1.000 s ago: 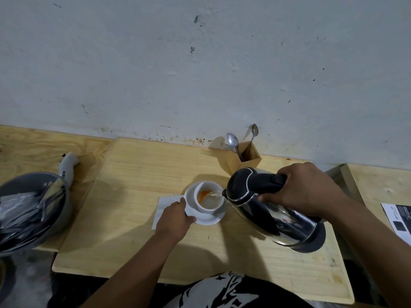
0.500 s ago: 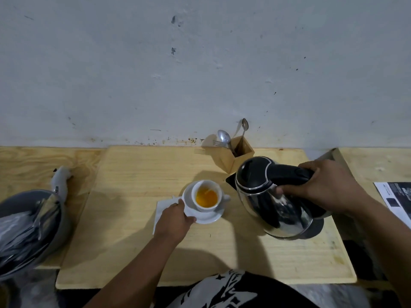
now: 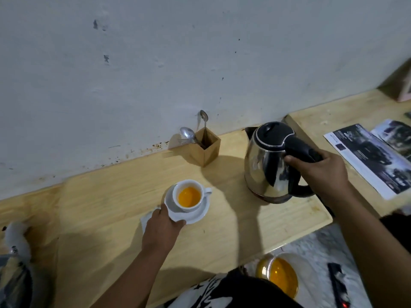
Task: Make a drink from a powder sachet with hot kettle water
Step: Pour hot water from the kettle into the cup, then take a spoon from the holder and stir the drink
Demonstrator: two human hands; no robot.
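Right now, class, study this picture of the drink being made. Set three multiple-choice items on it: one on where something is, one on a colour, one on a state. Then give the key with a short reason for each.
1. Where is the wooden cutlery holder?
A. against the wall, behind the cup
B. on the saucer
C. on the floor

2. What colour is the drink in the white cup?
A. green
B. orange
C. black

3. How is the kettle held?
A. lying on its side
B. tipped over the cup, pouring
C. upright, away from the cup

Key: 1 A, the holder stands at the wall edge of the table. 2 B, the liquid in the cup is bright orange. 3 C, the right hand grips the handle with the kettle level, while the left hand touches the saucer.
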